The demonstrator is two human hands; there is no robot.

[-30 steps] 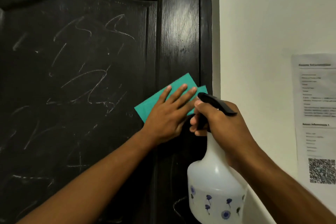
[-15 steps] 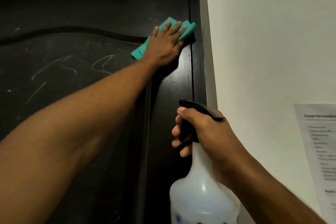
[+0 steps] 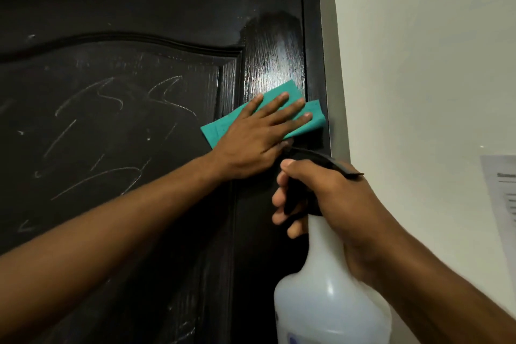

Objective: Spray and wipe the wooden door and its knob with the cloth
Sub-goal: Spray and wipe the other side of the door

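A dark wooden door [image 3: 117, 126] fills the left of the view, its raised panel scribbled with chalk marks. My left hand [image 3: 259, 131] presses a folded teal cloth [image 3: 220, 128] flat against the door's right stile, fingers straight. Above the cloth the stile shines wet. My right hand [image 3: 324, 198] grips the black trigger head of a translucent white spray bottle [image 3: 329, 299], held upright just below and right of the cloth. The door knob is out of view.
A pale wall [image 3: 418, 50] stands right of the dark door frame [image 3: 318, 50]. A printed paper sheet [image 3: 502, 193] hangs on the wall at the right edge.
My left hand has slid the cloth down the right stile from the door's top corner, leaving a wet shiny streak. The spray bottle stays in my right hand, now close under the cloth.
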